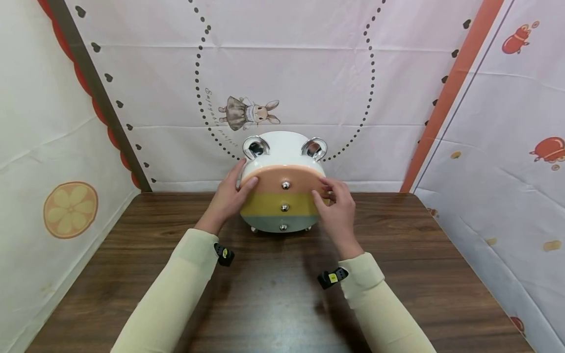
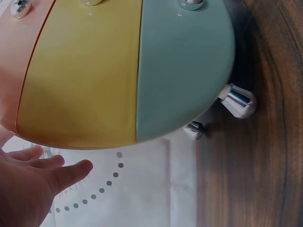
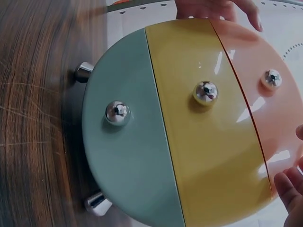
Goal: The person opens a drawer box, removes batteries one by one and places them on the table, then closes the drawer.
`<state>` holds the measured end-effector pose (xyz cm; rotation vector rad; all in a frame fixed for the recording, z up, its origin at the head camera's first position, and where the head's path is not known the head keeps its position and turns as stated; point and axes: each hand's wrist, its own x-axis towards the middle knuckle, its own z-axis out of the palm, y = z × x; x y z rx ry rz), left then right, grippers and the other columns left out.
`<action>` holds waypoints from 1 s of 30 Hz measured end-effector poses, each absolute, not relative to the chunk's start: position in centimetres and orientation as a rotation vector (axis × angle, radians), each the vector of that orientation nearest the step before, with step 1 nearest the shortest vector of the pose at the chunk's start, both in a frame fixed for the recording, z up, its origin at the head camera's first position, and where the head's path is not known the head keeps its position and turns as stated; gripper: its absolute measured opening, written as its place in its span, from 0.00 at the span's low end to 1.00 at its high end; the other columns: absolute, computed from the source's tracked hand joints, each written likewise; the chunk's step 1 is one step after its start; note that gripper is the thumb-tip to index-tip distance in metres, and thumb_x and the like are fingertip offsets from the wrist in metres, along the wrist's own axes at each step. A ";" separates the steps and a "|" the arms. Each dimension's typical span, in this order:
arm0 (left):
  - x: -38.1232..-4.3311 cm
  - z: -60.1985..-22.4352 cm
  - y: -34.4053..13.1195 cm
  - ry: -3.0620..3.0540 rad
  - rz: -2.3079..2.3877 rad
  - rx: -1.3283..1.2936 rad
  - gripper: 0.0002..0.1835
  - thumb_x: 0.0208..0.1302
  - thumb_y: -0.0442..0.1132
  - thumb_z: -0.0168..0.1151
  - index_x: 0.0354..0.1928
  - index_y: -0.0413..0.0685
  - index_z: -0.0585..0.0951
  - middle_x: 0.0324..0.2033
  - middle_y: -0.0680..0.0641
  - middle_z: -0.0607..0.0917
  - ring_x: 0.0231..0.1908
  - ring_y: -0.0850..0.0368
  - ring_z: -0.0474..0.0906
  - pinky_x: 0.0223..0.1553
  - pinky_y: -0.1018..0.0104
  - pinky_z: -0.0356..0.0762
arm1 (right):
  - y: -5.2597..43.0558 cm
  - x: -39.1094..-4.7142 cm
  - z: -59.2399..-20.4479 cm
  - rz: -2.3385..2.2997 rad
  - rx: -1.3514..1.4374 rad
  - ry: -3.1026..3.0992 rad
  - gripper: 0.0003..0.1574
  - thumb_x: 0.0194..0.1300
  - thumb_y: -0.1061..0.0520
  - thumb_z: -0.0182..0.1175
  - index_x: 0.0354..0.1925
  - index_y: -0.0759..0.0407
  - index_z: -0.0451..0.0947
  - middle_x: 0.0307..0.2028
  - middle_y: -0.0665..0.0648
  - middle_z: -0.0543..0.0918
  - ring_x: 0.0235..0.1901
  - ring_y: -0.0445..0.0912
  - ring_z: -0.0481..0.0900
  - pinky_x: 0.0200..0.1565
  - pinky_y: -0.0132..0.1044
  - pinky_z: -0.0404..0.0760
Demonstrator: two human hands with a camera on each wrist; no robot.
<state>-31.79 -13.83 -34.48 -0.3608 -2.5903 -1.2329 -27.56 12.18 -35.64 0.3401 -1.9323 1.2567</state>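
Note:
A rounded storage box with three drawers stands near the back of the table. Its top drawer (image 1: 270, 180) is peach, the middle drawer (image 3: 199, 142) yellow and the bottom drawer (image 2: 187, 61) green, each with a silver ball knob (image 3: 206, 93). Two silver ring-shaped ears (image 1: 256, 147) sit on its white top (image 1: 287, 144). My left hand (image 1: 227, 196) lies along the left side, fingers fairly straight, thumb by the peach front's edge. My right hand (image 1: 337, 208) is at the right edge, fingers loosely bent, fingertips beside the peach and yellow drawers. All drawers look closed.
The box stands on short silver feet (image 2: 239, 100) on a dark wooden table (image 1: 273, 294). Right behind it rises a pale printed cloth (image 1: 287, 73) with a rabbit picture (image 1: 249, 113). Similar cloth (image 1: 499, 162) borders both sides.

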 end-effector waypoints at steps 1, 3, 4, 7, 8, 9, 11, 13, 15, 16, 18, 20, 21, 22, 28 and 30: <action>-31.8 -34.4 -13.8 -2.589 -1.227 -0.368 0.38 0.56 0.71 0.42 0.68 0.76 0.47 0.69 0.52 0.55 0.67 0.47 0.55 0.61 0.43 0.58 | 12.1 -27.5 -35.6 1.261 0.348 -1.929 0.20 0.53 0.58 0.65 0.47 0.56 0.79 0.40 0.58 0.79 0.38 0.49 0.78 0.38 0.41 0.81; -32.0 -34.2 -13.7 -2.585 -1.216 -0.376 0.38 0.56 0.70 0.42 0.68 0.75 0.48 0.69 0.52 0.55 0.67 0.47 0.55 0.61 0.43 0.58 | 11.9 -27.6 -35.5 1.273 0.367 -1.924 0.20 0.52 0.60 0.65 0.47 0.58 0.79 0.40 0.61 0.78 0.38 0.51 0.78 0.39 0.42 0.80; -32.0 -34.2 -13.6 -2.582 -1.214 -0.385 0.37 0.57 0.70 0.43 0.68 0.75 0.48 0.69 0.52 0.56 0.67 0.47 0.55 0.61 0.43 0.57 | 11.7 -27.6 -35.5 1.275 0.375 -1.925 0.20 0.52 0.61 0.65 0.46 0.59 0.78 0.39 0.62 0.78 0.38 0.53 0.78 0.39 0.43 0.80; -32.2 -33.9 -13.5 -2.576 -1.204 -0.398 0.37 0.57 0.70 0.44 0.68 0.74 0.50 0.68 0.51 0.56 0.66 0.47 0.56 0.61 0.44 0.58 | 11.4 -27.7 -35.5 1.286 0.395 -1.928 0.20 0.52 0.64 0.64 0.46 0.63 0.78 0.38 0.66 0.78 0.37 0.56 0.78 0.40 0.46 0.79; -32.2 -33.8 -13.4 -2.578 -1.201 -0.400 0.38 0.57 0.70 0.44 0.68 0.73 0.50 0.69 0.51 0.56 0.66 0.47 0.55 0.62 0.44 0.58 | 11.4 -27.7 -35.5 1.289 0.399 -1.930 0.20 0.52 0.64 0.64 0.46 0.64 0.78 0.38 0.67 0.77 0.37 0.57 0.78 0.40 0.47 0.79; -32.2 -33.7 -13.3 -2.579 -1.202 -0.404 0.38 0.57 0.70 0.44 0.68 0.72 0.51 0.69 0.51 0.56 0.66 0.47 0.55 0.62 0.44 0.57 | 11.3 -27.7 -35.5 1.292 0.403 -1.930 0.19 0.52 0.65 0.64 0.46 0.65 0.77 0.38 0.68 0.77 0.36 0.57 0.78 0.41 0.47 0.79; -32.3 -33.5 -13.2 -2.589 -1.206 -0.407 0.38 0.57 0.70 0.44 0.69 0.70 0.51 0.69 0.50 0.55 0.67 0.47 0.55 0.62 0.44 0.57 | 11.2 -27.7 -35.6 1.295 0.410 -1.931 0.19 0.52 0.64 0.64 0.46 0.65 0.78 0.38 0.67 0.77 0.36 0.58 0.78 0.41 0.47 0.79; -32.2 -33.3 -13.1 -2.603 -1.218 -0.411 0.40 0.56 0.70 0.44 0.69 0.69 0.50 0.69 0.51 0.54 0.67 0.47 0.54 0.62 0.44 0.56 | 11.1 -27.6 -35.6 1.294 0.415 -1.933 0.19 0.52 0.63 0.64 0.46 0.62 0.78 0.39 0.65 0.78 0.36 0.56 0.78 0.41 0.45 0.79; -32.2 -33.2 -13.0 -2.618 -1.231 -0.419 0.41 0.55 0.71 0.44 0.69 0.70 0.49 0.70 0.51 0.52 0.67 0.47 0.53 0.62 0.44 0.56 | 11.1 -27.5 -35.6 1.290 0.419 -1.936 0.19 0.53 0.61 0.65 0.46 0.59 0.78 0.39 0.63 0.78 0.37 0.54 0.79 0.42 0.43 0.80; -32.2 -33.2 -13.0 -2.626 -1.235 -0.422 0.41 0.55 0.71 0.44 0.69 0.71 0.48 0.70 0.52 0.51 0.67 0.47 0.52 0.62 0.44 0.56 | 11.1 -27.5 -35.7 1.286 0.420 -1.939 0.19 0.53 0.60 0.65 0.46 0.58 0.79 0.39 0.61 0.79 0.37 0.52 0.79 0.42 0.41 0.80; -32.3 -33.1 -12.9 -2.636 -1.245 -0.426 0.41 0.54 0.72 0.44 0.68 0.75 0.47 0.70 0.54 0.50 0.67 0.49 0.53 0.62 0.44 0.57 | 11.0 -27.5 -35.7 1.276 0.420 -1.948 0.19 0.53 0.58 0.64 0.46 0.56 0.79 0.39 0.59 0.79 0.37 0.50 0.79 0.42 0.39 0.80; -32.3 -33.1 -12.8 -2.640 -1.251 -0.431 0.40 0.53 0.72 0.45 0.67 0.79 0.46 0.70 0.56 0.50 0.66 0.50 0.54 0.61 0.45 0.59 | 10.9 -27.5 -35.7 1.263 0.421 -1.957 0.19 0.54 0.57 0.64 0.46 0.55 0.79 0.39 0.57 0.79 0.37 0.48 0.79 0.42 0.37 0.79; -32.3 -33.0 -12.8 -2.643 -1.253 -0.430 0.39 0.53 0.73 0.45 0.67 0.80 0.47 0.70 0.56 0.50 0.66 0.50 0.55 0.60 0.44 0.59 | 10.8 -27.5 -35.6 1.257 0.420 -1.963 0.19 0.54 0.56 0.64 0.46 0.55 0.79 0.39 0.57 0.79 0.37 0.48 0.79 0.42 0.36 0.79; -32.3 -32.9 -12.7 -2.648 -1.256 -0.429 0.39 0.53 0.73 0.45 0.66 0.80 0.48 0.70 0.57 0.50 0.66 0.50 0.55 0.60 0.45 0.59 | 10.8 -27.5 -35.6 1.250 0.418 -1.971 0.19 0.54 0.56 0.64 0.46 0.55 0.79 0.39 0.57 0.79 0.37 0.47 0.79 0.42 0.36 0.79; -32.2 -32.5 -12.5 -2.676 -1.238 -0.427 0.42 0.52 0.73 0.45 0.68 0.72 0.50 0.71 0.52 0.47 0.68 0.48 0.50 0.62 0.44 0.57 | 10.1 -27.4 -35.3 1.227 0.423 -1.996 0.19 0.53 0.55 0.64 0.45 0.55 0.79 0.40 0.54 0.79 0.38 0.43 0.79 0.42 0.31 0.78; -32.1 -32.5 -12.5 -2.685 -1.232 -0.426 0.43 0.52 0.73 0.45 0.69 0.70 0.49 0.71 0.51 0.45 0.69 0.48 0.47 0.63 0.44 0.54 | 9.9 -27.4 -35.3 1.229 0.438 -1.993 0.18 0.54 0.55 0.64 0.45 0.55 0.79 0.40 0.53 0.79 0.38 0.42 0.79 0.43 0.30 0.78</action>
